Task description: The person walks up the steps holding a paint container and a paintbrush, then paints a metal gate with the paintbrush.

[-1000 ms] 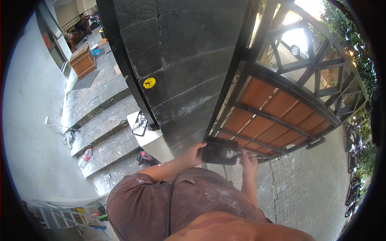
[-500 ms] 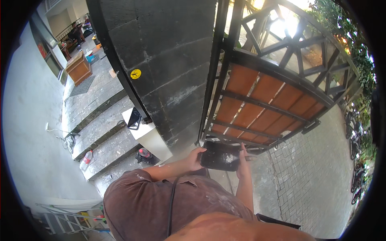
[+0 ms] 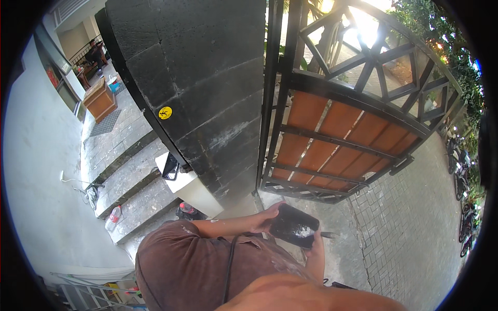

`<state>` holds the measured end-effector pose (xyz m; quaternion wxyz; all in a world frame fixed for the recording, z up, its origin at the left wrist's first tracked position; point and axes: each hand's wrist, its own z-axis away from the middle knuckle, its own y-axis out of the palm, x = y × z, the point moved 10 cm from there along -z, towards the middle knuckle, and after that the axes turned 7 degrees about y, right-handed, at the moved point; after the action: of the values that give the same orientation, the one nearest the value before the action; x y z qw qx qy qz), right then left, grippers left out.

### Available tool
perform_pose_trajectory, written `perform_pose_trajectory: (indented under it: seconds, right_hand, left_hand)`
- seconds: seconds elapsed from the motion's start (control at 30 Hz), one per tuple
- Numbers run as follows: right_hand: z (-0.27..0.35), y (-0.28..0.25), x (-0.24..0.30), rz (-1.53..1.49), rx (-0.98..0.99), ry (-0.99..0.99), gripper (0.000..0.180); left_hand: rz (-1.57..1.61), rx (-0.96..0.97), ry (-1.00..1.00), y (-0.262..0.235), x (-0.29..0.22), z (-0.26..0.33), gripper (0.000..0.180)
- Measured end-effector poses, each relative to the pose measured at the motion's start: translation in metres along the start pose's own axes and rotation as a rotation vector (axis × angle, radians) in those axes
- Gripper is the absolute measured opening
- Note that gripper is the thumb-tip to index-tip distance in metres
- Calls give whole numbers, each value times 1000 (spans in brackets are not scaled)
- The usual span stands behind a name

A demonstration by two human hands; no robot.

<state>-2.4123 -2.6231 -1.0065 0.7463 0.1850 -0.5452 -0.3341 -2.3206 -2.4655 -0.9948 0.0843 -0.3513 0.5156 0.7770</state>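
Note:
A shallow black rectangular tray (image 3: 290, 220) is held out in front of my body, tilted down toward the right. White powder or paste is smeared near its right end. My left hand (image 3: 268, 217) is closed on its upper left edge, thumb on top. My right hand (image 3: 314, 250) grips the right end from below. A thin dark tool (image 3: 328, 235) sticks out to the right beside the fingers of that hand; its kind cannot be made out.
An orange-panelled metal gate (image 3: 332, 140) stands ahead, beside a black block wall (image 3: 207, 83). On the left, paint-spotted steps (image 3: 137, 173) hold bottles. A phone (image 3: 170, 167) lies on a white ledge (image 3: 193, 191). A person (image 3: 95, 55) is far back, upper left.
The tray has moved down and to the right and turned clockwise, its right end now lower. Both hands have kept hold of it. The view has shifted slightly.

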Motion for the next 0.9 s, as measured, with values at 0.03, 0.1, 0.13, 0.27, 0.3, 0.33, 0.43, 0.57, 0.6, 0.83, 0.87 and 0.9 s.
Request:
perform_pose_trajectory:
  seconds: [0.03, 0.1, 0.13, 0.27, 0.3, 0.33, 0.43, 0.57, 0.6, 0.83, 0.87, 0.9]
  right_hand:
    - [3, 0, 3, -7, 44, -29, 94]
    - [7, 1, 5, -12, 87, -54, 87]
    - [9, 3, 9, -14, 94, -69, 85]
    - [17, 19, 19, -15, 118, -94, 77]
    - [18, 23, 21, -12, 119, -91, 77]
    - [20, 19, 18, -56, 75, -47, 85]
    - [20, 1, 6, -99, 49, -1, 92]
    - [17, -6, 1, -160, 88, 18, 90]
    - [17, -6, -1, -198, 107, 34, 90]
    - [25, -15, 3, -185, 72, -11, 87]
    - [28, -20, 2, -189, 51, -26, 89]
    - [29, -24, 3, -185, 39, -28, 90]
  left_hand:
    - [-14, 101, 36, 12, -6, -1, 104]
    - [-24, 200, 74, 18, -8, -2, 108]
    - [-75, 255, 116, 18, -11, -5, 111]
    - [-62, 346, 182, 17, -20, -4, 115]
    - [-59, 345, 186, 18, -22, -4, 115]
    - [-42, 298, 160, 17, -22, -4, 109]
    - [-4, 185, 125, 28, -35, 3, 96]
    - [17, 125, 186, 18, -46, 5, 81]
    - [5, 104, 238, 11, -49, 7, 80]
    - [-263, 135, 925, 25, -167, 83, 42]
    - [-258, 159, 1056, 49, -198, 107, 35]
    - [-268, 214, 1087, 71, -223, 134, 31]
